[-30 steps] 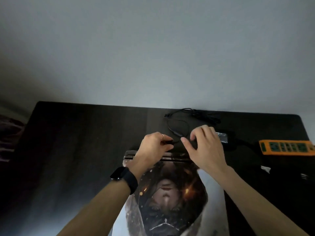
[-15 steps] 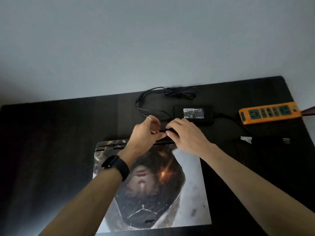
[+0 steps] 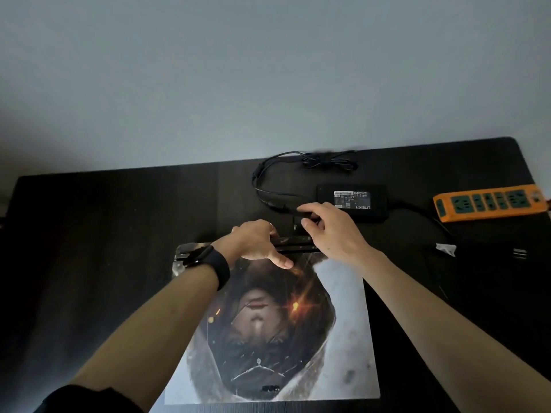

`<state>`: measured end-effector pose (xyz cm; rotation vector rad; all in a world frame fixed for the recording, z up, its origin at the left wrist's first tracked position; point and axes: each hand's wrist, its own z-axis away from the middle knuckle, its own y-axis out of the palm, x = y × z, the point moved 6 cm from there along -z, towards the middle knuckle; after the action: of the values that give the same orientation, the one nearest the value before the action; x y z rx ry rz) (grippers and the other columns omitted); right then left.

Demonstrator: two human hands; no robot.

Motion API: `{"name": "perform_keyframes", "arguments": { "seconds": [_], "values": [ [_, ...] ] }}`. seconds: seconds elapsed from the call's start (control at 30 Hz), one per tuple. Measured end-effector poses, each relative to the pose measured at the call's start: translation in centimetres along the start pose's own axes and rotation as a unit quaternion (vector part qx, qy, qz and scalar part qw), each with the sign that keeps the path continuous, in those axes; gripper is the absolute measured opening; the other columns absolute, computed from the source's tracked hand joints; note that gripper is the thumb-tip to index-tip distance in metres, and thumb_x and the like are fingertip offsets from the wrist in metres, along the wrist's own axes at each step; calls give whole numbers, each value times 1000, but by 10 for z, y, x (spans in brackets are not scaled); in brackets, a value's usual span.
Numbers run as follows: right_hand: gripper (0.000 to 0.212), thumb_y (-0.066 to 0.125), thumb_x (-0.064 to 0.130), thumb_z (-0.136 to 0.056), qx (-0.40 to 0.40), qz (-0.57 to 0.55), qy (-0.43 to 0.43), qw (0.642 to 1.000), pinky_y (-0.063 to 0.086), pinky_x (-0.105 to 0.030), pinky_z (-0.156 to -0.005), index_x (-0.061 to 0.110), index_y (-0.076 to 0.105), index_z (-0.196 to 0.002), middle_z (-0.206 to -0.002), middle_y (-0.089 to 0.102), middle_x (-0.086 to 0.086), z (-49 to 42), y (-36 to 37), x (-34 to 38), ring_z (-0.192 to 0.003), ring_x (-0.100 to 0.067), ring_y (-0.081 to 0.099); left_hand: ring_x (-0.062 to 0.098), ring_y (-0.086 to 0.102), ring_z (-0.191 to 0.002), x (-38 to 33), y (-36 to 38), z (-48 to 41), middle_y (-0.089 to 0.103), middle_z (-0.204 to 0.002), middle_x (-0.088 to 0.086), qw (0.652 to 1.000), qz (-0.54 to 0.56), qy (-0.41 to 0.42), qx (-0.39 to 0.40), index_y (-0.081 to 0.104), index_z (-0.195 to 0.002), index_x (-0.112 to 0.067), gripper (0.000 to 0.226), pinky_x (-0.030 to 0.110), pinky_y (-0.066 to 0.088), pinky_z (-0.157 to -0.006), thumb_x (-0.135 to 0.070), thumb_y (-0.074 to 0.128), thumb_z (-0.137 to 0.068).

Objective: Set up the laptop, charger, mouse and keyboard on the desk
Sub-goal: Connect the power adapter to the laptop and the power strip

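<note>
One closed laptop (image 3: 277, 338), lid covered by printed portrait skin.

Just beyond my right hand (image 3: 334, 234), the charger (image 3: 351, 201) label reads "LITEON", upside down to me; its smaller print is illegible.

what sits on the desk, counted

one dark, flat desk (image 3: 89, 234). one closed laptop with a printed portrait skin on its lid (image 3: 343, 338). one black rectangular charger brick with a white label (image 3: 351, 201), and one bundled black cable (image 3: 328, 160) behind it. one orange power strip with green sockets (image 3: 489, 202); five sockets show on it. two bare hands: one left hand (image 3: 256, 244), one right hand (image 3: 331, 231). one black wrist band (image 3: 213, 263). one thin finger ring (image 3: 270, 225).
</note>
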<state>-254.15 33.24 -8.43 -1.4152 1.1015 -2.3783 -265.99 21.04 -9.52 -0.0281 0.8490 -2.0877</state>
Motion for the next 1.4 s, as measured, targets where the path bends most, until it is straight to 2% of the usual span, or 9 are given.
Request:
{"name": "perform_keyframes", "arguments": {
  "seconds": [0.13,0.23,0.33,0.6,0.87,1.03,1.13,1.27,1.4],
  "values": [
    [25,56,27,-100,16,-29,7,999,48,-25,-86,31,68,-120,-106,58,7,4,-8,20,-91,-8,62,18,57,-90,-2,-5,16,59,-97,-5,998,-12,32,-45,56,-97,-26,68,41,50,-85,-70,81,-52],
    [23,58,26,-99,8,-77,8,997,47,-16,-85,31,68,-119,-108,62,9,13,-17,38,-93,-4,63,17,57,-87,-4,-10,38,50,-97,-9,996,8,49,-75,52,-92,-32,66,39,51,-76,-71,82,-48],
    [21,58,30,-99,-1,-81,-6,997,46,-13,-80,32,69,-116,-105,63,13,26,-27,51,-91,-1,64,18,57,-90,-11,-13,67,44,-100,-12,993,-9,57,-106,56,-104,-31,72,40,50,-82,-74,79,-50],
    [18,60,39,-95,-13,-20,-48,999,56,-32,-80,38,73,-108,-99,64,20,58,-39,80,-90,0,63,13,50,-85,2,-17,127,40,-103,-17,980,26,48,-190,54,-102,-32,62,31,35,-94,-71,76,-58],
    [21,58,46,-96,-33,17,-56,998,53,-25,-74,44,72,-110,-102,65,22,59,-30,95,-91,1,62,7,43,-85,12,-16,135,42,-105,-15,974,40,48,-218,57,-106,-30,65,30,32,-97,-70,76,-59],
    [22,56,45,-97,-25,55,-70,996,53,-30,-77,46,70,-113,-105,64,20,59,-24,93,-92,-2,62,8,53,-96,8,-14,129,43,-106,-14,975,38,57,-210,57,-107,-30,65,33,32,-102,-70,76,-59],
    [27,55,43,-98,10,67,-92,993,52,-31,-78,50,64,-123,-109,59,20,62,-25,89,-91,-3,60,9,51,-94,6,-13,125,44,-106,-13,976,40,58,-206,57,-107,-30,65,33,32,-103,-70,76,-59],
    [55,59,56,-89,124,129,-92,980,45,-30,-87,60,39,-140,-125,47,24,64,-20,82,-98,-6,56,10,52,-93,6,-13,118,44,-106,-14,978,46,59,-195,57,-105,-32,63,32,32,-102,-69,77,-59],
    [57,67,51,-86,155,102,-77,979,49,-37,-93,55,44,-139,-121,47,23,60,-19,74,-109,-5,54,5,47,-88,3,-10,110,43,-106,-17,980,47,69,-181,59,-106,-33,64,30,31,-99,-68,78,-57]
  ]
}}
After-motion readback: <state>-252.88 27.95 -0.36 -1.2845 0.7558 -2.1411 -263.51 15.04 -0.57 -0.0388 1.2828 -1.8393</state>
